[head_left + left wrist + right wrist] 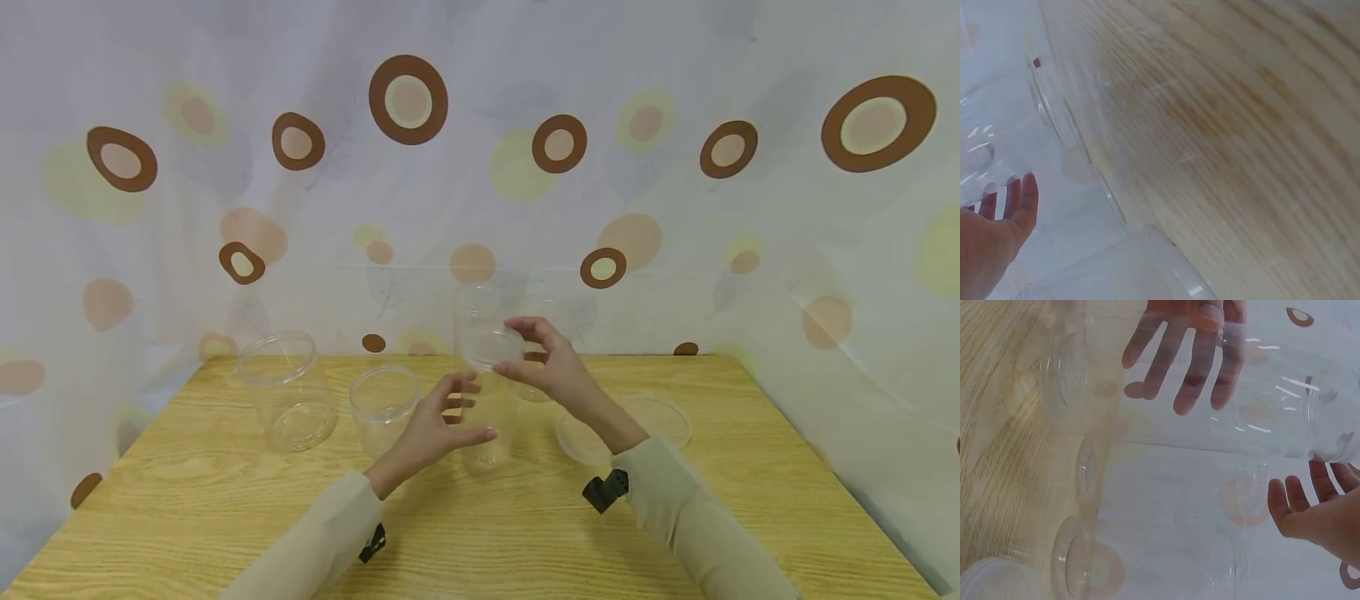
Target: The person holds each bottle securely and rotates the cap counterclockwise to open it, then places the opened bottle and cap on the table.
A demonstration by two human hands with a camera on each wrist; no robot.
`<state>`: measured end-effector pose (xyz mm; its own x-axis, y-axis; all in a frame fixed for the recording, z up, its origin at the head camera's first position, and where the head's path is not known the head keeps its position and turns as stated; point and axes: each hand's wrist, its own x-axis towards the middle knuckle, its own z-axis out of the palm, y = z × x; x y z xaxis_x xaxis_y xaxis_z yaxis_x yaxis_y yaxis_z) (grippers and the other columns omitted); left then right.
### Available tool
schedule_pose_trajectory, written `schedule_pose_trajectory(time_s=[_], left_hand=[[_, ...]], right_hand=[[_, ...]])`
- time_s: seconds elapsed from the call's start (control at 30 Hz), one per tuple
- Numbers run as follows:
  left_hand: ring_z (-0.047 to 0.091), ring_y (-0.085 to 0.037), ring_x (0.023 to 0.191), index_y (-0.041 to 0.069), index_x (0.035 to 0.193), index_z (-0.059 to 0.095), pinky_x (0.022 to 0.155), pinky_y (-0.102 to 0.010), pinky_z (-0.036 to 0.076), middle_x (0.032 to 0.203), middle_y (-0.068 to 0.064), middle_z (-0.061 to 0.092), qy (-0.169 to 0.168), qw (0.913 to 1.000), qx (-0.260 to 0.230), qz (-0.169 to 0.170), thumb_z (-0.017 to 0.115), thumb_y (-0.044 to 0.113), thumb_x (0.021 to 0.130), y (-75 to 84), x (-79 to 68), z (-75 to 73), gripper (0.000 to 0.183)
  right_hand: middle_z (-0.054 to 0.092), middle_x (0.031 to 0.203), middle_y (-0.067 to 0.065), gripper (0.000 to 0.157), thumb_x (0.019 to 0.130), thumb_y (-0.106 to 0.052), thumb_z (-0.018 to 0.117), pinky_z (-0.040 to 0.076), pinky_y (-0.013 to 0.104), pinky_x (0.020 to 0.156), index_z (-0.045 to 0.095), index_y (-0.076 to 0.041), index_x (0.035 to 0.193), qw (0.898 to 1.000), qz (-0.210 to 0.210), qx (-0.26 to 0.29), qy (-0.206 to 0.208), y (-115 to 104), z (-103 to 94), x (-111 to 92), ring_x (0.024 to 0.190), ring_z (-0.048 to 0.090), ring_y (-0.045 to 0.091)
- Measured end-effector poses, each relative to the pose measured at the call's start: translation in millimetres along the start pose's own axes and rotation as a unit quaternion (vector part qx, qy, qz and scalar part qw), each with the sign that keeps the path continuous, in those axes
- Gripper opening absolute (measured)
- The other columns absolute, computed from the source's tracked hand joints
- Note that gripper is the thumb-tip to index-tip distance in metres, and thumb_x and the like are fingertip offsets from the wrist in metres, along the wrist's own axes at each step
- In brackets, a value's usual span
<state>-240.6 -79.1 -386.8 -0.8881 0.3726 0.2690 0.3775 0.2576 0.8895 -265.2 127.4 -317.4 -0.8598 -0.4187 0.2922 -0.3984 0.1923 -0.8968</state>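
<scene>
A tall clear plastic jar [487,429] stands upright on the wooden table, mostly see-through. My left hand [431,423] reaches round its side from the left, thumb on the near side. In the right wrist view the left hand's spread fingers [1194,369] show through the jar wall. My right hand [555,367] is at the jar's top, where thumb and index finger pinch the rim of a clear round lid [491,346]. The right wrist view has the right hand [1322,509] by that same end. How firmly the lid sits on the jar cannot be made out.
To the left stand a wide clear jar [288,400] and a smaller one [378,404] close to the left forearm. Another clear jar [536,392] is behind the right hand. Clear lids [663,417] lie flat on the table [750,500] at right. A patterned sheet hangs behind.
</scene>
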Motion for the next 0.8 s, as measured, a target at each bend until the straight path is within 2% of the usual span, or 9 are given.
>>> schedule_pose_trajectory(time_s=[0.1,0.23,0.43,0.6,0.73,0.8], left_hand=[[0.051,-0.032,0.115,0.02,0.133,0.037,0.092,-0.05,0.044,0.127,-0.007,0.049,-0.004,1.0,-0.003,0.003,0.076,0.019,0.074,-9.3,2.3,0.3,0.07],[0.051,-0.033,0.115,0.025,0.132,0.038,0.092,-0.049,0.044,0.126,-0.002,0.05,-0.015,0.9999,-0.003,0.005,0.077,0.025,0.073,-11.0,1.8,-0.7,0.07],[0.052,-0.029,0.114,0.028,0.131,0.038,0.092,-0.048,0.044,0.126,0.001,0.05,-0.022,0.9997,0.003,0.002,0.077,0.03,0.073,-11.9,1.6,-1.7,0.07],[0.053,-0.026,0.114,0.025,0.132,0.038,0.092,-0.049,0.044,0.126,-0.002,0.049,-0.015,0.9999,0.004,0.006,0.077,0.026,0.073,-12.9,2.4,-1.5,0.07],[0.051,-0.028,0.115,0.022,0.133,0.037,0.093,-0.048,0.043,0.127,-0.005,0.049,-0.004,1.0,0.004,-0.003,0.076,0.019,0.074,-9.3,2.3,-1.0,0.07],[0.051,-0.03,0.115,0.018,0.134,0.037,0.094,-0.048,0.043,0.128,-0.008,0.048,0.0,1.0,0.002,-0.008,0.075,0.015,0.075,-2.2,0.6,-1.4,0.07]], right_hand=[[0.04,0.137,0.009,0.06,0.084,-0.021,0.067,0.047,0.037,0.091,0.038,-0.011,0.135,0.998,-0.023,0.027,-0.048,4,-7.0,4,0.119,0.044,0.028],[0.035,0.142,0.007,0.059,0.086,-0.021,0.064,0.046,0.033,0.091,0.037,-0.011,0.137,0.992,-0.034,0.065,-0.106,12,-16.6,9,0.124,0.041,0.022],[0.031,0.145,0.009,0.063,0.087,-0.02,0.063,0.044,0.03,0.09,0.032,-0.009,0.14,0.985,-0.041,0.085,-0.146,18,-22.1,13,0.124,0.04,0.016],[0.032,0.143,0.012,0.066,0.087,-0.017,0.063,0.046,0.031,0.088,0.028,-0.01,0.142,0.986,-0.041,0.089,-0.135,13,-19.8,9,0.117,0.045,0.021],[0.032,0.142,0.011,0.066,0.085,-0.019,0.066,0.043,0.038,0.094,0.03,-0.013,0.14,0.993,-0.045,0.066,-0.087,7,-13.4,4,0.122,0.041,0.025],[0.033,0.141,0.011,0.066,0.084,-0.02,0.067,0.04,0.043,0.098,0.031,-0.012,0.139,0.996,-0.047,0.047,-0.058,5,-9.4,1,0.125,0.037,0.026]])
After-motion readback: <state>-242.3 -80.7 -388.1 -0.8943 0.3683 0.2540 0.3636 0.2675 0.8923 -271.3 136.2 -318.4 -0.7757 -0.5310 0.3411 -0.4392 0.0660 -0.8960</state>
